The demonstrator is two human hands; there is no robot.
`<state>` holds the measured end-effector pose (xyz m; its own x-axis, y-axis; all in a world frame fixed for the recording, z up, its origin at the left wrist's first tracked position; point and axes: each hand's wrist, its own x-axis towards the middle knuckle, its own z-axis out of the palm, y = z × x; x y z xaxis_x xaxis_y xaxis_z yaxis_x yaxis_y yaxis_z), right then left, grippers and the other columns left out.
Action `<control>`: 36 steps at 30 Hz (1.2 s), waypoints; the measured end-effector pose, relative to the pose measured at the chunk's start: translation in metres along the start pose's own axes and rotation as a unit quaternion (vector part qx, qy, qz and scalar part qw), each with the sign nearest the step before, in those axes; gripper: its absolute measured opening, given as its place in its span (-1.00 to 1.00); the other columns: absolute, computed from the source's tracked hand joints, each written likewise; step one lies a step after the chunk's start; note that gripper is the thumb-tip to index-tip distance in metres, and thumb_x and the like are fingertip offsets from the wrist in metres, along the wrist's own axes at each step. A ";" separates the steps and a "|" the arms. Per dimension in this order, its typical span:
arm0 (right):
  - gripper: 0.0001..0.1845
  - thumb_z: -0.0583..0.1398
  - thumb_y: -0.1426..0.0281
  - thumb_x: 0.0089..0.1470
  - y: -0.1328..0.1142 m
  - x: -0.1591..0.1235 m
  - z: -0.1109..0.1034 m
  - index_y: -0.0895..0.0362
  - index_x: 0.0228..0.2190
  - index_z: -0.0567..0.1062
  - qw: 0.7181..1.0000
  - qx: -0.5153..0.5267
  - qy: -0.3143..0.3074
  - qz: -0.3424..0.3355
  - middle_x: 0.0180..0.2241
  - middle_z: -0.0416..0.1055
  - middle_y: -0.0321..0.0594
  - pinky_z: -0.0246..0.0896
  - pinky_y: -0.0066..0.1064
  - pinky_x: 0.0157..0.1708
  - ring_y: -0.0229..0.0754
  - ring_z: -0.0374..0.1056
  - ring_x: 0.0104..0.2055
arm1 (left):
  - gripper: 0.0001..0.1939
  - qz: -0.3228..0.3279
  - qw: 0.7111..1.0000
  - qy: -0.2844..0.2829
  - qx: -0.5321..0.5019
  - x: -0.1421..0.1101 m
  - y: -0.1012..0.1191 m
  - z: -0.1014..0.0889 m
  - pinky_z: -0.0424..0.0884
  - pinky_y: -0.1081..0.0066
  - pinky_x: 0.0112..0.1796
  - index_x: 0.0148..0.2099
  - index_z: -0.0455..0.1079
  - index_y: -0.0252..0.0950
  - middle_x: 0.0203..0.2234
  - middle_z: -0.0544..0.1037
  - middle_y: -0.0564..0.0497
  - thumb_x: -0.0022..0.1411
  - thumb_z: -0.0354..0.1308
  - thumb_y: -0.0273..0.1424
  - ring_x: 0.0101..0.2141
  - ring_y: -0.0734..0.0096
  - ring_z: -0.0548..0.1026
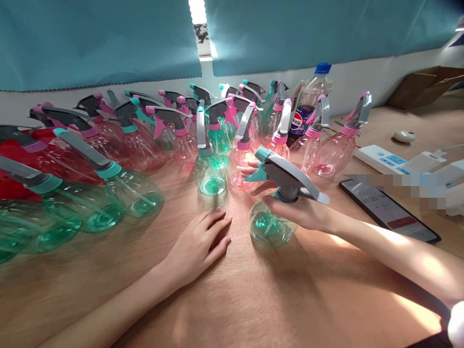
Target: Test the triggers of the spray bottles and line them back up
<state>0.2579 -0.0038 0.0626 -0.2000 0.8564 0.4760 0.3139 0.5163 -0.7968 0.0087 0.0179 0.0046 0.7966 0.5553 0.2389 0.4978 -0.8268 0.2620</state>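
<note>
My right hand [295, 205] is wrapped round the neck of a clear green spray bottle [270, 227] that stands on the wooden table [253, 299]; its grey trigger head with a teal nozzle [286, 174] sticks out above my fingers. My left hand [201, 241] lies flat on the table just left of that bottle, fingers stretched out and holding nothing. Several more spray bottles, pink [241, 164] and green [209, 169], stand or lean in an arc behind both hands.
More green bottles [119, 188] crowd the left side. A cola bottle with a blue cap [308, 106] stands at the back. A phone [389, 210] lies to the right, beside white boxes [384, 159]. A cardboard box [424, 84] sits far right, under teal curtains [101, 43].
</note>
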 end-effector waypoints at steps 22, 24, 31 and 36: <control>-0.57 0.10 0.53 -0.16 -0.006 0.002 0.000 0.07 -0.16 0.42 1.000 0.020 -0.006 0.013 -0.27 0.48 -0.22 0.41 -0.31 -0.27 -0.18 0.44 -0.28 | -0.63 0.003 1.000 0.012 -0.003 -0.001 -0.002 0.003 0.35 0.07 0.05 0.18 0.31 -0.28 0.07 0.40 -0.18 0.39 -0.01 -0.31 0.05 0.08 0.37; -0.63 0.10 0.53 -0.16 -0.006 0.002 0.000 0.07 -0.22 0.42 0.999 0.032 -0.005 0.017 -0.28 0.47 -0.22 0.42 -0.32 -0.26 -0.17 0.43 -0.24 | -0.63 0.006 1.000 0.012 -0.001 -0.001 -0.002 0.003 0.34 0.08 0.05 0.18 0.31 -0.29 0.08 0.40 -0.19 0.39 -0.01 -0.31 0.05 0.08 0.37; -0.72 0.11 0.57 -0.14 -0.006 0.000 -0.001 0.10 -0.31 0.39 1.000 0.013 -0.007 0.005 -0.35 0.45 -0.28 0.40 -0.40 -0.36 -0.25 0.42 -0.35 | -0.63 0.009 1.000 0.005 0.005 -0.001 -0.003 0.003 0.33 0.09 0.05 0.18 0.30 -0.31 0.08 0.38 -0.20 0.40 -0.02 -0.32 0.05 0.09 0.36; -0.53 0.10 0.47 -0.09 -0.012 0.003 -0.001 0.07 -0.08 0.44 1.000 -0.004 -0.004 0.002 -0.37 0.49 -0.25 0.40 -0.34 -0.35 -0.20 0.43 -0.38 | -0.64 0.006 1.000 -0.001 0.005 -0.001 -0.003 0.003 0.33 0.08 0.05 0.17 0.29 -0.30 0.09 0.38 -0.19 0.40 -0.03 -0.32 0.06 0.10 0.35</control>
<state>0.2543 -0.0070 0.0738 -0.2060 0.8586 0.4695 0.3213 0.5125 -0.7963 0.0075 0.0194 0.0007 0.8039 0.5444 0.2396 0.4907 -0.8347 0.2500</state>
